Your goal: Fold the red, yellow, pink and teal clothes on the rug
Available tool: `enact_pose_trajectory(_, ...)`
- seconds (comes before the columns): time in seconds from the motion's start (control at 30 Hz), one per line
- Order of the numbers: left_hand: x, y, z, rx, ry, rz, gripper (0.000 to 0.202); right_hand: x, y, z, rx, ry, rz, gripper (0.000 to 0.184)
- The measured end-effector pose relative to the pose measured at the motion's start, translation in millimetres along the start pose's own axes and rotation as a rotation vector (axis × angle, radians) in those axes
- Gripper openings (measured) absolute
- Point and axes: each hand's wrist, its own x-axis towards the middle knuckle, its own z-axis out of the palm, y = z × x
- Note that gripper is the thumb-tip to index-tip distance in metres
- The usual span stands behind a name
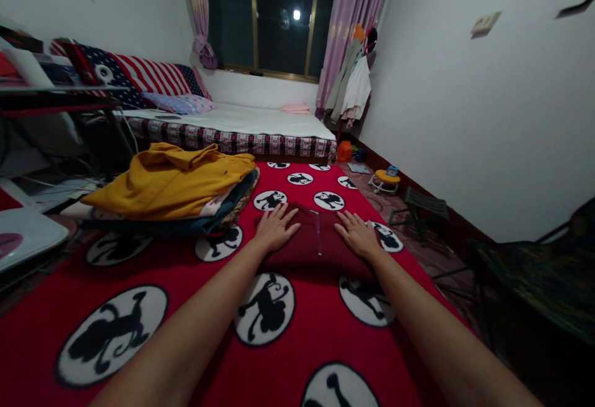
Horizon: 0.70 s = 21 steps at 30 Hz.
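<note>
A dark maroon garment (304, 249) lies folded on a red blanket (297, 345) patterned with white circles and black monkey figures. A short zip or cord runs down the middle of the garment. My left hand (275, 228) rests flat on its left part, fingers spread. On its right part lies my right hand (356, 232), also flat with the fingers apart. To the left of my left hand stands a pile of folded clothes, with a mustard-yellow garment (171, 181) on top and dark teal and patterned cloth beneath.
Beyond the blanket is a bed (251, 121) under a window. At the right stand a small yellow-topped stool (387, 176), a folding stool (425, 204) and a dark camp chair (539, 277). A desk (56, 94) is at the left. Clothes (357, 88) hang near the curtain.
</note>
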Motion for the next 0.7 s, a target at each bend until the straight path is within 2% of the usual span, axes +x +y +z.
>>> enact_pose_trajectory(0.1,-7,-11,-0.2,0.031,0.081,-0.086,0.054,0,7,2,-0.010,0.025,0.043,0.056)
enact_pose_trajectory(0.23,-27,-17,-3.4,0.042,0.311,-0.232,0.057,-9,2,1,-0.008,0.095,0.075,0.052)
enact_pose_trajectory(0.33,-36,-25,-7.8,-0.081,0.413,-0.305,0.049,-23,-14,-8,0.059,0.245,0.038,0.042)
enact_pose_trajectory(0.43,-36,-38,-11.3,-0.360,0.452,-0.320,0.036,-42,-49,-25,0.289,0.388,-0.237,0.032)
enact_pose_trajectory(0.5,-35,-48,-12.4,-0.502,0.446,-0.296,0.034,-53,-79,-32,0.421,0.346,-0.482,0.027)
enact_pose_trajectory(0.57,-36,-58,-13.0,-0.573,0.421,-0.256,0.035,-61,-108,-35,0.445,0.254,-0.666,0.030)
enact_pose_trajectory(0.63,-39,-65,-13.5,-0.639,0.391,-0.214,0.036,-64,-130,-32,0.398,0.198,-0.740,0.041)
enact_pose_trajectory(0.7,-42,-69,-13.7,-0.686,0.371,-0.184,0.037,-64,-144,-26,0.327,0.198,-0.720,0.045)
